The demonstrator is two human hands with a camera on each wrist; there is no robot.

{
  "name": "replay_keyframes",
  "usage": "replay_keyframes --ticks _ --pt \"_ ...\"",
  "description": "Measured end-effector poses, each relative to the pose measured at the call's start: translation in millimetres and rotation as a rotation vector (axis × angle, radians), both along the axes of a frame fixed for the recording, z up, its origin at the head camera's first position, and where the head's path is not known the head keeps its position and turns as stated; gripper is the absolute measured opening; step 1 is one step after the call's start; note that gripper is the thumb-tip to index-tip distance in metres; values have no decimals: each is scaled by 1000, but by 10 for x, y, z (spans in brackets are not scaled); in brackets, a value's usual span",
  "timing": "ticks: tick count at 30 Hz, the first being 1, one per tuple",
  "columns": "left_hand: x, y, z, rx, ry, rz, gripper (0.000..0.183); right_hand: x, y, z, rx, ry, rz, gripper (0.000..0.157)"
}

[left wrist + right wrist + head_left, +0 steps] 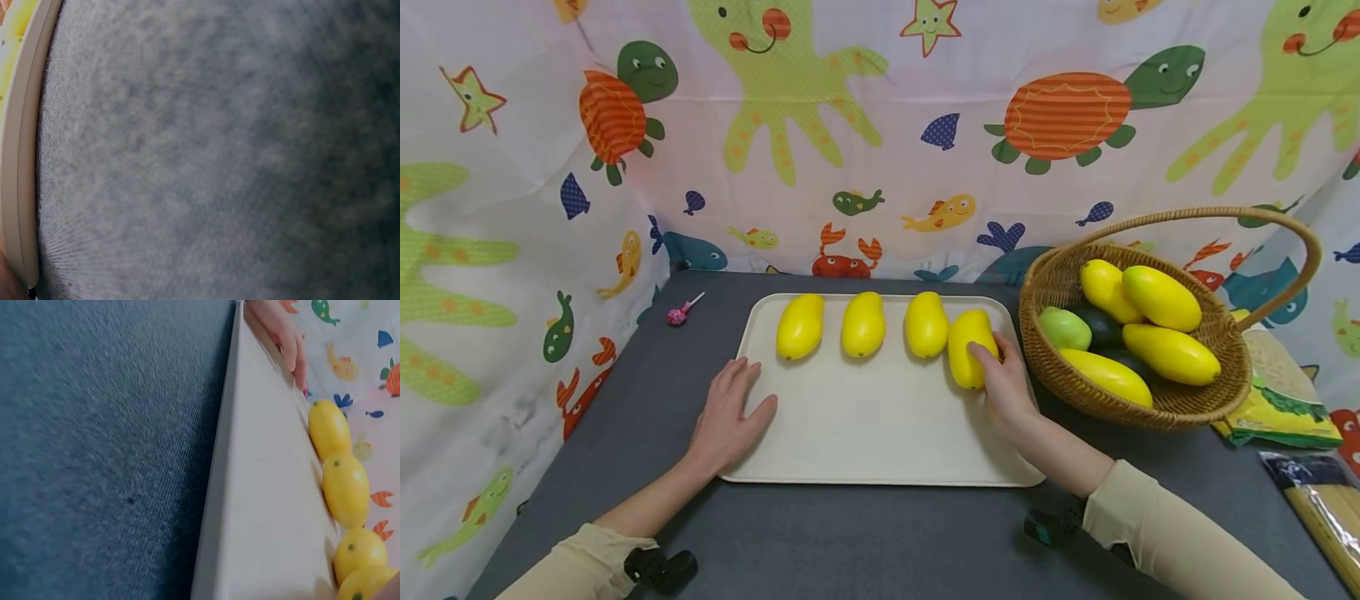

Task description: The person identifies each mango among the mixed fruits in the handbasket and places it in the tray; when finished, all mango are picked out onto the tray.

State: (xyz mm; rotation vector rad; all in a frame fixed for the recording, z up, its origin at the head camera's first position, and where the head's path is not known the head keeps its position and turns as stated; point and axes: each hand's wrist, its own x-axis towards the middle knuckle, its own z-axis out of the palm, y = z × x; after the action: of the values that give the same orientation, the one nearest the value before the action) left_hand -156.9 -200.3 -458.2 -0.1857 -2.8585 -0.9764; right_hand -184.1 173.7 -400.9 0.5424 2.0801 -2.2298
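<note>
On a cream tray, yellow mangoes stand in a row along the far side: the leftmost mango, a second mango and a third mango. My right hand grips the rightmost mango, thumb on its near face and fingers round its right side. This mango sits close beside the third one. With fingers spread and relaxed, my left hand rests over the tray's left edge. The right wrist view shows the left hand at the tray's far end; only a sliver of the right hand appears there.
A wicker basket right of the tray holds several yellow mangoes, a green fruit and dark fruit. Yellow-green packaging and a clear pack lie farther right. A wrapped lollipop lies back left.
</note>
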Motion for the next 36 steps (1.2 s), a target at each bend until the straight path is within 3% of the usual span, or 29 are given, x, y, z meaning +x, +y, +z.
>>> replay_keyframes --ticks 16,27,36 --pt "0 -4 -4 -1 10 0 61 -284 -16 -142 115 26 -172 73" --pt "4 -6 -12 -1 4 -3 62 -405 5 -206 167 -1 -192 72" --pt "-2 -2 -1 1 14 -1 61 -448 41 -214 191 -20 -148 72"
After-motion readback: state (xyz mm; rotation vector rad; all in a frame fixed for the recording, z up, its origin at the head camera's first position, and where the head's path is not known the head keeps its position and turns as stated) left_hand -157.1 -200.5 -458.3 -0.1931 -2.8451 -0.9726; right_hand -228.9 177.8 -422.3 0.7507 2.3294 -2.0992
